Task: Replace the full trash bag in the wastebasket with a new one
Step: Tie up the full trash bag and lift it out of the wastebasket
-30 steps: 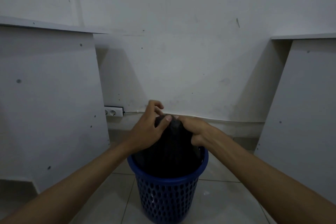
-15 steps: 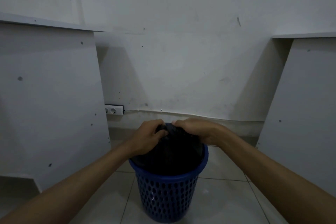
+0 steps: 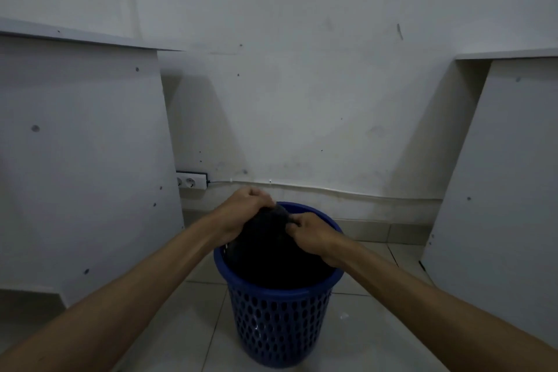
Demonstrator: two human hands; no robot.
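A blue perforated wastebasket (image 3: 279, 320) stands on the tiled floor in front of me. Inside it sits a full black trash bag (image 3: 277, 251), its top gathered into a bunch above the rim. My left hand (image 3: 241, 211) grips the bunched top from the left, fingers curled round it. My right hand (image 3: 311, 232) pinches the bag's top from the right, just over the basket's far rim. No new bag shows anywhere in view.
White cabinet panels stand to the left (image 3: 84, 160) and right (image 3: 507, 175) of the basket, leaving a gap. A wall socket (image 3: 191, 180) with a cable running right sits low on the white wall (image 3: 302, 84) behind. Light floor tiles (image 3: 362, 338) surround the basket.
Both hands sank toward the basket with the bag's top, then my left hand rose a little and my right shifted rightward and down, still holding the bunch.
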